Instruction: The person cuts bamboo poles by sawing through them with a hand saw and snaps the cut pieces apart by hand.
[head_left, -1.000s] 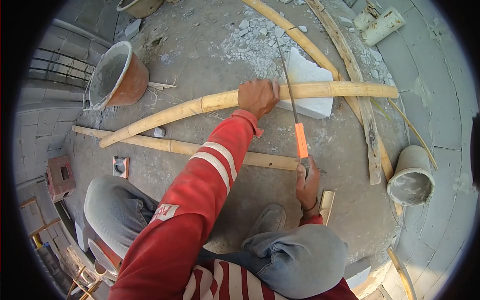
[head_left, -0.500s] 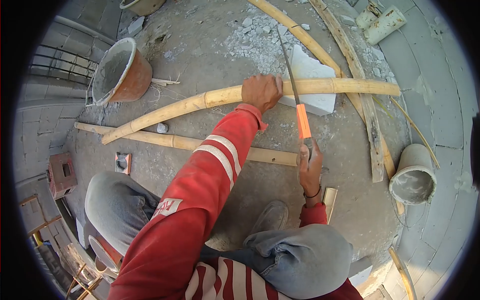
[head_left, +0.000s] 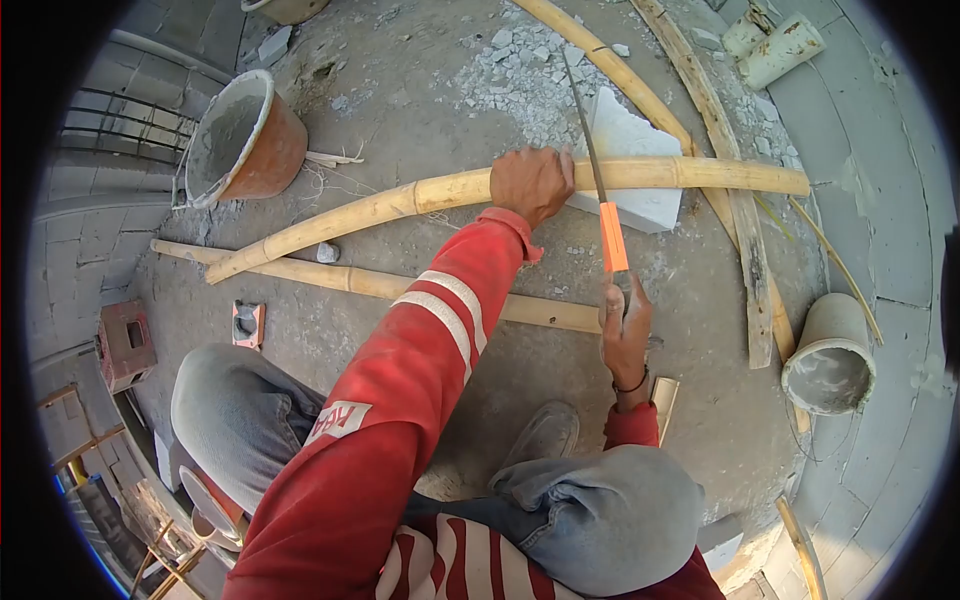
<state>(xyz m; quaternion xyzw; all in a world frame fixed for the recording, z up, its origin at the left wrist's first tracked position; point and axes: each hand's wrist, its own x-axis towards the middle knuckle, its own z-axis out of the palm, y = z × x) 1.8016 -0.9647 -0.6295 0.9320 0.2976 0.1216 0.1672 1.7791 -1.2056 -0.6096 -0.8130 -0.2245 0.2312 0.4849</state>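
A long, slightly curved bamboo pole (head_left: 370, 208) crosses in front of me, its right part resting over a white block (head_left: 635, 135). My left hand (head_left: 531, 186) is wrapped round the pole, just left of the block. My right hand (head_left: 625, 325) grips a handsaw (head_left: 612, 235) with an orange handle. The saw's thin blade points away from me and lies across the pole, a little right of my left hand. Whether the teeth have cut into the bamboo I cannot tell.
A second bamboo piece (head_left: 375, 284) lies nearer me. More bamboo (head_left: 610, 72) and a wooden plank (head_left: 745, 240) lie to the right, by a grey bucket (head_left: 828, 375). An orange bucket (head_left: 265, 150) stands at left. White rubble (head_left: 520, 85) is scattered behind the block.
The whole view has shifted slightly. The saw stays across the pole in nearly the same place, and both hands keep their grips.
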